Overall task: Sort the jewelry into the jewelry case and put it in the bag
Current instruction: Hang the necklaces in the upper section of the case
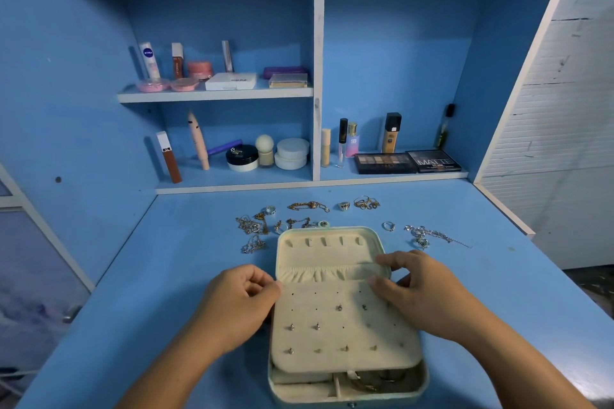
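Note:
An open cream jewelry case (332, 252) with a pale green shell lies on the blue desk in front of me. Its earring panel (342, 332) holds several studs and lies over the lower tray. My left hand (242, 299) pinches the panel's upper left edge. My right hand (418, 289) holds its upper right edge, fingers curled near the elastic pocket. Loose jewelry lies behind the case: gold and silver chains (252, 229), a gold bracelet (309, 206), rings (344, 206), a silver ring (388, 226) and a silver necklace (428, 236). No bag is clearly seen.
Cosmetics fill the shelves behind the desk: bottles and jars (265, 153), eyeshadow palettes (408, 161), boxes and compacts on the upper shelf (229, 81). The desk's right edge (505, 209) runs along a white wall. Bare desk surface lies left and right of the case.

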A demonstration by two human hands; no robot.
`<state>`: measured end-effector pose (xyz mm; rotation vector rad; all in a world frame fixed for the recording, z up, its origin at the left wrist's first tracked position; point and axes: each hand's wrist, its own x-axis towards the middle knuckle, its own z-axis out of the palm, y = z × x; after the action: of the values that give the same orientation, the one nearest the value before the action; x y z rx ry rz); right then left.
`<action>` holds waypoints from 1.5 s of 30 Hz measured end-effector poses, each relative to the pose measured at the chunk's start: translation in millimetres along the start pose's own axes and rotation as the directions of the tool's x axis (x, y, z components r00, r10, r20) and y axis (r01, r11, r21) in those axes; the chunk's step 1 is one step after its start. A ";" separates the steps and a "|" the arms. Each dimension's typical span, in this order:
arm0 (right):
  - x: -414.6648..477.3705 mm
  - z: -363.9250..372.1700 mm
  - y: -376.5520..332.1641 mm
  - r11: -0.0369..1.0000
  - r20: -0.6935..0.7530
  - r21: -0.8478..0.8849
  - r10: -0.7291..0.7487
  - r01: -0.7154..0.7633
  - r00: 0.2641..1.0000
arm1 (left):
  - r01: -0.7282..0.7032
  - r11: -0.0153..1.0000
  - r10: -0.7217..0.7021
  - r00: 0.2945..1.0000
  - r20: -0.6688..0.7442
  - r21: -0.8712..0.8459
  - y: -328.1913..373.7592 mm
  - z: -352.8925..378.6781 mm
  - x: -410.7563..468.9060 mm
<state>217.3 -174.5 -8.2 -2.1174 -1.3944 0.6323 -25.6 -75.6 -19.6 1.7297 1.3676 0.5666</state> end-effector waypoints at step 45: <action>183.7 22.1 -67.7 0.503 0.245 -0.731 -0.437 0.462 0.865 | -0.286 0.955 0.295 0.941 -0.166 0.073 -22.5 5.3 26.7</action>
<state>223.2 22.2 1.5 -2.1219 -2.4476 -0.2388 -26.1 -51.1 -45.0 1.9762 1.2589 0.8747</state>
